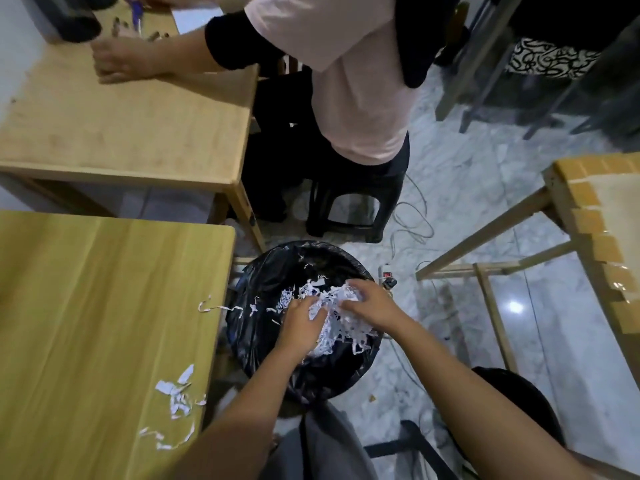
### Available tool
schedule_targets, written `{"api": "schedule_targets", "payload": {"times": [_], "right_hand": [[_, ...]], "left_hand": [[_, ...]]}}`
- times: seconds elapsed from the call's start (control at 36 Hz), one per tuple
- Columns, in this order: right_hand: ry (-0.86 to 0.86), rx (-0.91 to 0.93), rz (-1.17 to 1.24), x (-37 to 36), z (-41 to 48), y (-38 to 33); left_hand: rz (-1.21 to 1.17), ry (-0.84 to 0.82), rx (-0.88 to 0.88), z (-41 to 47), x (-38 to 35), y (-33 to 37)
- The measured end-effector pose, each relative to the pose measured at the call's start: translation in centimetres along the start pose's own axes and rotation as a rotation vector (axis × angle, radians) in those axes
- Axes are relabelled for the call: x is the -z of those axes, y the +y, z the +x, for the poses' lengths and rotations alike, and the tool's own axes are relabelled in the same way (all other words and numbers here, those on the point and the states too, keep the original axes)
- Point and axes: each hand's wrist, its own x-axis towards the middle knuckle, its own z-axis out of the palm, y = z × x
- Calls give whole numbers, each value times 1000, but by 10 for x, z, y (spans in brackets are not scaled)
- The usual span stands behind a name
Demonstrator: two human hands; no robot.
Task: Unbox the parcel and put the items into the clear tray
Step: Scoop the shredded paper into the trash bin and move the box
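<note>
Shredded paper [337, 322], with stray scraps lying on the tabletop [104, 306], is bunched over the black-lined bin [277, 258]. Left hand [299, 323] curls into its left side and right hand [369, 304] clutches its right. The bin's mouth lies directly below both grips. Parcel and tray unseen.

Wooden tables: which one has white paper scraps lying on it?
The nearest table, left of the black bin; scraps lie along its right edge. The others show none.
</note>
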Motion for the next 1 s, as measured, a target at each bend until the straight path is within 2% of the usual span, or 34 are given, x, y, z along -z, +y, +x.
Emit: {"api": "schedule_targets", "payload": {"times": [0.28, 0.47, 0.61, 0.72, 0.78, 0.81, 0.86, 1.0], "right_hand": [[-3, -10, -37, -3, -9, -7], [36, 91, -93, -4, -32, -41], [70, 254, -132, -12, -53, -89], [82, 395, -168, -45, -62, -125], [-67, 551, -307, -113, -77, -165], [-68, 544, -312, -116, -78, -165], [-117, 560, -395, -147, -83, -168], [-29, 534, -517, -140, -77, -147]], "left_hand": [[56, 11, -21, -11, 5, -3], [50, 82, -102, -43, 32, 4], [-4, 172, -192, -84, 70, 4], [-23, 369, -200, -124, 104, -19], [-106, 640, -78, -173, 131, -77], [-71, 705, -78, -175, 133, -81], [-13, 862, 42, -198, 133, -118], [188, 1027, 343, -215, 128, -147]]}}
